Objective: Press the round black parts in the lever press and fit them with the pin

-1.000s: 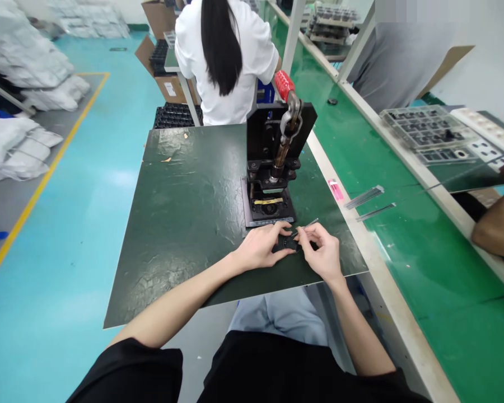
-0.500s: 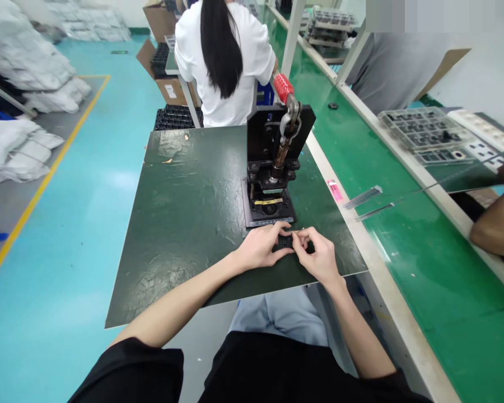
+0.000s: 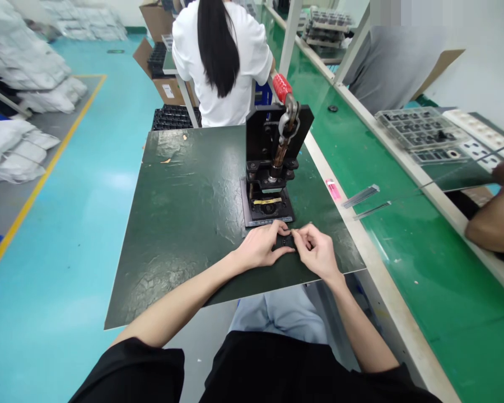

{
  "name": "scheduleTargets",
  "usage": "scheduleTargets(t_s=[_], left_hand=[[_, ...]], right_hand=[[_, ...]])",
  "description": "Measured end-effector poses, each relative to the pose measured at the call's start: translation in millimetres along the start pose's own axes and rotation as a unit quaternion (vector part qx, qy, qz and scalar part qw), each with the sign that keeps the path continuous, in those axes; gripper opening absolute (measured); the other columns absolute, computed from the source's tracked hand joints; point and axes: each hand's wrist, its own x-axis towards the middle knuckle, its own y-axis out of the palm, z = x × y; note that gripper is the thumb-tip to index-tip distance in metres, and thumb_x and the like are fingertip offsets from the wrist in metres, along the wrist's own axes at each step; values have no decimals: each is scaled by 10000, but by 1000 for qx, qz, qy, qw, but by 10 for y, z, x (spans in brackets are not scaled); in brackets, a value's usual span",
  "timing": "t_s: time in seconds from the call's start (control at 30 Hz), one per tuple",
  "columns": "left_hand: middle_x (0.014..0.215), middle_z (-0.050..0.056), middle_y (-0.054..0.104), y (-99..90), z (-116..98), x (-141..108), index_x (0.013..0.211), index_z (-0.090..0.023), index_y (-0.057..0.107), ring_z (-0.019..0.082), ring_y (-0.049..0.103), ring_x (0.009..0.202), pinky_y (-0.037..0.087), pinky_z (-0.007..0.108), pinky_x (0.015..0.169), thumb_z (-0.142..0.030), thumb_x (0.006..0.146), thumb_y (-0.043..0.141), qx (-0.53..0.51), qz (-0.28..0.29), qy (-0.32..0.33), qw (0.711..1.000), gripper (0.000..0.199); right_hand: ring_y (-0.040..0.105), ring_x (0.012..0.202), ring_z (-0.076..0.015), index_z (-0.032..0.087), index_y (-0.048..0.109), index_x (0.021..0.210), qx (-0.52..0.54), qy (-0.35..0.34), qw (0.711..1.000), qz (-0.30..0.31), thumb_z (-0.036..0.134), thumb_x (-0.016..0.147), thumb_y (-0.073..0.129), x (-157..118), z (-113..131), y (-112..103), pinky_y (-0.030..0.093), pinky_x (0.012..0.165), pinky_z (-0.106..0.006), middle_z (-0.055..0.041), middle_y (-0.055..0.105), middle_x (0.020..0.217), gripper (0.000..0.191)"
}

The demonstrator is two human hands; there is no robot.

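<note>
A small black part point(image 3: 284, 241) lies low over the dark green tabletop point(image 3: 185, 196), between my two hands. My left hand point(image 3: 262, 244) curves round it from the left, thumb and fingers gripping its edges. At its right side is my right hand point(image 3: 316, 250), with thumb and forefinger pinched at the part's upper right corner. Anything tiny inside that pinch is hidden. Just beyond my fingers stands a black hand press point(image 3: 273, 157) with a red-wrapped lever point(image 3: 282, 88). A yellow strip point(image 3: 267, 201) crosses the fixture in its base.
On the right runs a green bench point(image 3: 403, 240) carrying metal strips point(image 3: 361, 196), a pink label point(image 3: 332, 189) and a tray of black parts point(image 3: 420, 127). A person in a white shirt point(image 3: 222, 61) is ahead. Another person's arm point(image 3: 495, 215) rests at right. White bags point(image 3: 21, 61) are piled left.
My right hand's fingers have curled in slightly and shifted a little at the part's upper right corner. My left hand keeps its hold; the view has drifted slightly.
</note>
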Motion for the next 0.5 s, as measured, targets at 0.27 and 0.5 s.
scheduleTargets(t_s=[0.27, 0.5], left_hand=[[1193, 73, 755, -27, -53, -20, 1177, -224, 503, 252, 757, 967, 582, 369, 840, -519, 861, 792, 32, -5, 19, 999, 520], [1054, 37, 749, -113, -22, -15, 1230, -230, 545, 186, 726, 799, 573, 318, 724, -458, 863, 803, 26, -64, 39, 997, 504]], right_hand=[[673, 645, -135, 183, 640, 936, 48, 98, 971, -211, 463, 941, 689, -177, -141, -234, 562, 605, -249, -31, 704, 762, 285], [753, 758, -172, 176, 712, 1036, -125, -26, 983, -133, 248, 1036, 516, -310, -151, -185, 635, 721, -309, -88, 780, 947, 209]])
